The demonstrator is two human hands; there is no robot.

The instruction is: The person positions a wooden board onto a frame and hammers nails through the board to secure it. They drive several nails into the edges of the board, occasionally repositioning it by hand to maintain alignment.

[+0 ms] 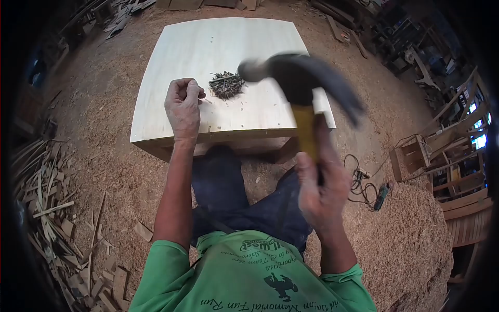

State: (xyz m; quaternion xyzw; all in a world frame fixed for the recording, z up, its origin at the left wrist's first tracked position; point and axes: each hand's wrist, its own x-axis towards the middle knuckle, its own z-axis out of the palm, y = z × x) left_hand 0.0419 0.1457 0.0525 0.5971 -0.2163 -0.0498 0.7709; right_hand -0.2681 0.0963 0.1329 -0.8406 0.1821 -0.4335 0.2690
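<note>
A claw hammer (pixel 299 78) with a dark head and yellow handle is raised in my right hand (pixel 327 190), which is wrapped round the handle; motion blurs both. My left hand (pixel 183 106) is closed over the near left part of a pale wooden board (pixel 260 44), thumb against the curled fingers. Whatever the fingertips pinch, if anything, is too small to make out. Just right of them, a heap of nails (pixel 225 87) lies on the board. Several nail heads or small marks dot the board near its front edge.
Wood shavings cover the floor (pixel 374 244). Scrap strips and offcuts (pixel 57 208) pile up at the left. A green-and-black power tool (pixel 382 196) with a cord lies at the right, near wooden chair frames (pixel 457 151). Offcuts also lie beyond the board.
</note>
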